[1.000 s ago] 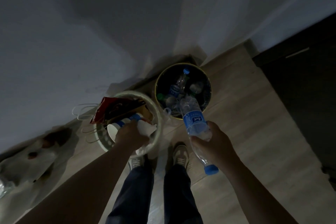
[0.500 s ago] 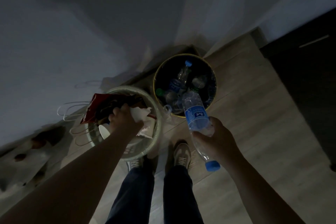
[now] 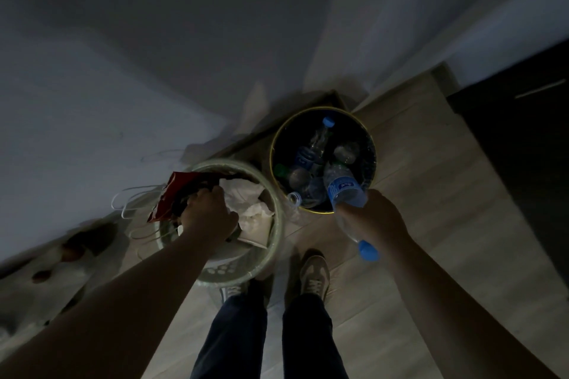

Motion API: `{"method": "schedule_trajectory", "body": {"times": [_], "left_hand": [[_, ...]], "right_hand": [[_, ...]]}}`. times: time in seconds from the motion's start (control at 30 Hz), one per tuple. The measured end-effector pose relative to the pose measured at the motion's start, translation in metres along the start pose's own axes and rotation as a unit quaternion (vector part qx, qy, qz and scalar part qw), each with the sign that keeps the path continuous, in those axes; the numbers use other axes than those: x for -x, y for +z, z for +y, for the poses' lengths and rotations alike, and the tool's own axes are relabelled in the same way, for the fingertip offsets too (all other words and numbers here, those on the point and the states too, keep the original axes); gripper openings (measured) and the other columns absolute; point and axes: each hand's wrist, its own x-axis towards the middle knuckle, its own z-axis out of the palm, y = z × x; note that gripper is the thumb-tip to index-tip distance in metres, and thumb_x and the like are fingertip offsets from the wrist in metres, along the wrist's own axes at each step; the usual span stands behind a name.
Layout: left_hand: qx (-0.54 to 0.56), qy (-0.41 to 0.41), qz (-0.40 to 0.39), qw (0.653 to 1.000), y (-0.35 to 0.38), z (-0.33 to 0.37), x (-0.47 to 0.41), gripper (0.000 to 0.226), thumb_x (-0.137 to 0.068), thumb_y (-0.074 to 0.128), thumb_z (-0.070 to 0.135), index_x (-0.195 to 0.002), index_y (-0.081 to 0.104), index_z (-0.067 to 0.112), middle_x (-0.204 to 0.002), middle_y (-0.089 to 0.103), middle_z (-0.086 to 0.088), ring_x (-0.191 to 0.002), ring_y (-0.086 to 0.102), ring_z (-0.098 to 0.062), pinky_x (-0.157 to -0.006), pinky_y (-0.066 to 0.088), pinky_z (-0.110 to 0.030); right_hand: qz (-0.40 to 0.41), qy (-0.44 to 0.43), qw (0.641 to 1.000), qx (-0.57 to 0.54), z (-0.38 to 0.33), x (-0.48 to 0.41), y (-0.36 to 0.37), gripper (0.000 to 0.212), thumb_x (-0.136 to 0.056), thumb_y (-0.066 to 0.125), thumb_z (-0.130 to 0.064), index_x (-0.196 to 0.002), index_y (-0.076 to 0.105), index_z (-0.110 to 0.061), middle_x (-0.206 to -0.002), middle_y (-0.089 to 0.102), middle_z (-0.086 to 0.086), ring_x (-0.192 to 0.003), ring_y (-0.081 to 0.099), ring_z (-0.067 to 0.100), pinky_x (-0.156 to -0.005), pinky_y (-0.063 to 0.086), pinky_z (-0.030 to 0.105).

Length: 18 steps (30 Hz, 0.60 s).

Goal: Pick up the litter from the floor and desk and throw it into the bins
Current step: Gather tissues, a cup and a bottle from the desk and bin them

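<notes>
Two bins stand on the wooden floor against the wall. The pale bin (image 3: 277, 224) on the left holds a red packet (image 3: 172, 194) and crumpled white paper (image 3: 246, 197). My left hand (image 3: 209, 215) reaches down into it, fingers hidden among the rubbish beside the paper. The dark gold-rimmed bin (image 3: 272, 157) holds several plastic bottles (image 3: 311, 151). My right hand (image 3: 375, 218) grips a clear water bottle (image 3: 345, 191) with a blue label. Its base is over the dark bin's near rim and its blue cap (image 3: 368, 250) points back at me.
White cord handles (image 3: 132, 197) lie on the floor left of the pale bin. A pale bag (image 3: 46, 261) lies at the far left. A dark cabinet (image 3: 523, 148) fills the right side. My shoes (image 3: 314, 274) stand just in front of the bins.
My left hand has let go of the white cup and paper into the pale bin and pushed deeper in. My right hand has carried the bottle forward, over the dark bin's rim.
</notes>
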Motion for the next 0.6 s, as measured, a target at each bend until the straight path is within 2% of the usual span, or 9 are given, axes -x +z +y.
{"method": "schedule_trajectory", "body": {"times": [0.07, 0.2, 0.3, 0.4, 0.47, 0.53, 0.6], "left_hand": [[0.001, 0.018, 0.003, 1.0, -0.001, -0.002, 0.001, 0.051, -0.082, 0.061, 0.037, -0.125, 0.048, 0.015, -0.119, 0.052, -0.012, -0.109, 0.053, -0.032, -0.085, 0.05, -0.044], [0.006, 0.033, 0.016, 0.999, -0.005, -0.006, 0.002, 0.048, -0.082, 0.062, 0.032, -0.125, 0.05, 0.013, -0.119, 0.054, -0.013, -0.107, 0.055, -0.033, -0.083, 0.05, -0.041], [0.017, 0.042, 0.015, 0.999, -0.012, -0.009, 0.007, 0.046, -0.084, 0.061, 0.034, -0.124, 0.052, 0.013, -0.118, 0.056, -0.011, -0.105, 0.057, -0.031, -0.083, 0.05, -0.039], [0.015, 0.052, 0.012, 0.998, -0.023, -0.009, 0.017, 0.043, -0.085, 0.06, 0.034, -0.122, 0.053, 0.015, -0.117, 0.059, -0.009, -0.106, 0.057, -0.028, -0.086, 0.051, -0.04], [0.013, 0.052, 0.006, 0.999, -0.035, -0.007, 0.028, 0.043, -0.085, 0.06, 0.034, -0.123, 0.053, 0.015, -0.118, 0.059, -0.009, -0.108, 0.057, -0.028, -0.089, 0.05, -0.04], [0.02, 0.063, 0.008, 0.998, -0.049, -0.005, 0.042, 0.039, -0.086, 0.059, 0.032, -0.12, 0.055, 0.014, -0.116, 0.061, -0.008, -0.106, 0.058, -0.027, -0.089, 0.05, -0.038], [0.026, 0.079, 0.012, 0.996, -0.068, -0.002, 0.059, 0.036, -0.086, 0.059, 0.03, -0.118, 0.057, 0.015, -0.114, 0.061, -0.007, -0.106, 0.058, -0.026, -0.088, 0.05, -0.035]], "right_hand": [[-0.005, -0.01, 1.0, 0.0, -0.01, -0.005, -0.003, 0.054, -0.08, 0.059, -0.047, -0.118, 0.054, -0.009, -0.106, 0.061, 0.012, -0.089, 0.061, 0.027, -0.07, 0.049, 0.034], [0.001, -0.074, 0.997, -0.03, -0.032, -0.008, -0.005, 0.052, -0.086, 0.062, -0.036, -0.125, 0.047, -0.007, -0.114, 0.054, 0.012, -0.096, 0.054, 0.027, -0.073, 0.042, 0.033], [0.002, -0.097, 0.995, -0.018, -0.044, 0.001, -0.003, 0.057, -0.086, 0.062, -0.035, -0.132, 0.045, -0.007, -0.122, 0.054, 0.014, -0.102, 0.054, 0.028, -0.075, 0.041, 0.032], [-0.014, -0.113, 0.993, 0.008, -0.046, 0.02, 0.0, 0.035, -0.086, 0.063, -0.031, -0.109, 0.052, -0.007, -0.101, 0.058, 0.01, -0.079, 0.054, 0.019, -0.063, 0.041, 0.03], [-0.008, -0.118, 0.993, 0.012, -0.044, 0.035, -0.002, 0.027, -0.086, 0.063, -0.032, -0.097, 0.049, -0.012, -0.09, 0.055, 0.004, -0.073, 0.053, 0.016, -0.058, 0.035, 0.029], [-0.009, -0.121, 0.992, 0.014, -0.045, 0.055, -0.01, 0.031, -0.085, 0.063, -0.036, -0.101, 0.051, -0.013, -0.09, 0.053, 0.001, -0.084, 0.054, 0.021, -0.068, 0.034, 0.027], [-0.016, -0.127, 0.991, 0.034, -0.05, 0.078, -0.022, 0.042, -0.083, 0.064, -0.037, -0.116, 0.051, -0.013, -0.101, 0.057, 0.004, -0.099, 0.056, 0.025, -0.074, 0.035, 0.027]]}}
